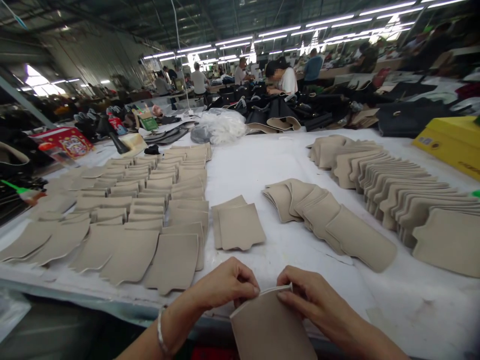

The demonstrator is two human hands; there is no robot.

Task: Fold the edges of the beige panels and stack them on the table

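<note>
A beige leather-like piece [272, 327] hangs at the table's front edge, its pale top edge between my hands. My left hand [234, 285], with a bracelet on the wrist, pinches the piece near its upper left corner. At the upper right corner, my right hand [307, 295] grips it between thumb and fingers. Just beyond my hands lie two overlapping beige pieces [242, 225]. To their right, more beige pieces [360, 237] are fanned out in an overlapping row.
Rows of beige pieces [131, 250] cover the left side of the white table [255, 170]. A long row of shaped pieces [446, 240] stands at right, near a yellow box [450, 145]. Plastic wrap [225, 125] and black items lie at the back. People work beyond.
</note>
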